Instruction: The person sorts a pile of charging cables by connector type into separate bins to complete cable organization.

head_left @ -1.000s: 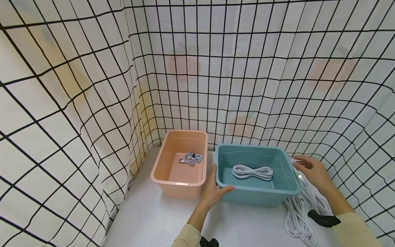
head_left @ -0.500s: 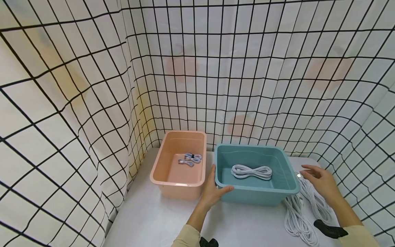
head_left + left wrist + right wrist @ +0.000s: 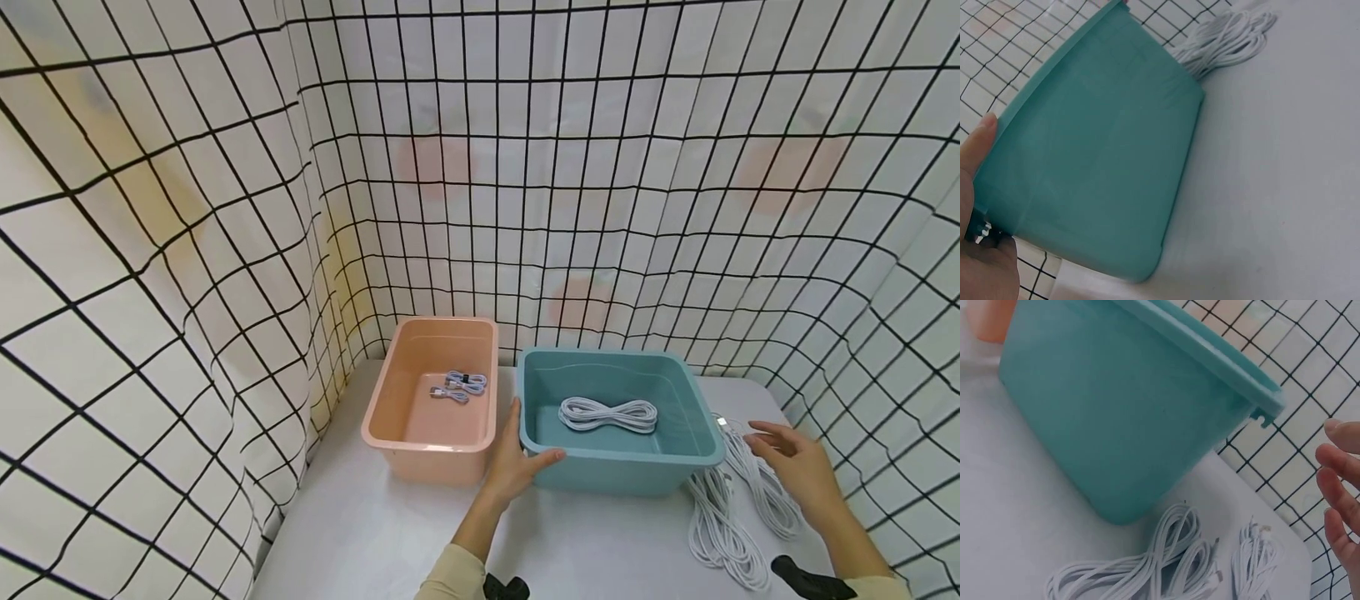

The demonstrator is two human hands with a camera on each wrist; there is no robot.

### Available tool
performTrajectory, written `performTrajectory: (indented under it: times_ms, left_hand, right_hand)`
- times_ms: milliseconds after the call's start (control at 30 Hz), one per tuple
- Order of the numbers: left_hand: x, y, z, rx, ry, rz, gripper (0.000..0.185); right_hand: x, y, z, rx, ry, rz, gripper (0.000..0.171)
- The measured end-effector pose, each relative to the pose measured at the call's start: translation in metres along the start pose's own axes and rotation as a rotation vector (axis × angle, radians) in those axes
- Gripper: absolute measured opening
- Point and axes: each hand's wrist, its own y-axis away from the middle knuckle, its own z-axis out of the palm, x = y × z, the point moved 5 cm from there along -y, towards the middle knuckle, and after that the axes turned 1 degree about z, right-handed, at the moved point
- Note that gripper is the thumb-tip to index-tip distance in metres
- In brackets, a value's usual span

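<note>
My left hand (image 3: 513,468) holds the front left corner of a teal plastic bin (image 3: 622,479), its thumb along the front rim and its fingers at the left side. A bundled white cable (image 3: 607,415) lies on the bin's floor. My right hand (image 3: 801,468) hovers at the right, fingers loosely bent with nothing in them. Just left of it, two long white cable bundles (image 3: 726,533) lie on the table beside the bin. In the right wrist view, the fingers (image 3: 1338,490) show apart from the bin and the cables.
Left of the teal bin stands a peach bin (image 3: 435,465) holding small bundled cables (image 3: 459,385) with metal plugs. Black wire mesh (image 3: 555,200) in front of white cloth encloses the back and sides of the white table (image 3: 585,550).
My right hand has moved away from the teal bin's right rim, rightward and down toward me. The left hand keeps its place on the bin, and the view has shifted slightly.
</note>
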Motion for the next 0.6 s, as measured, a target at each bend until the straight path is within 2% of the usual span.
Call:
performTrajectory:
  times_ms: [333, 600]
  left_hand:
    - [0.0, -0.001, -0.004, 0.006, 0.01, 0.014, 0.119]
    - [0.002, 0.002, -0.005, 0.004, 0.019, 0.022, 0.118]
  right_hand:
    - [0.041, 0.025, 0.014, 0.013, -0.054, 0.175, 0.063]
    - [0.077, 0.05, 0.029, 0.012, -0.034, 0.317, 0.06]
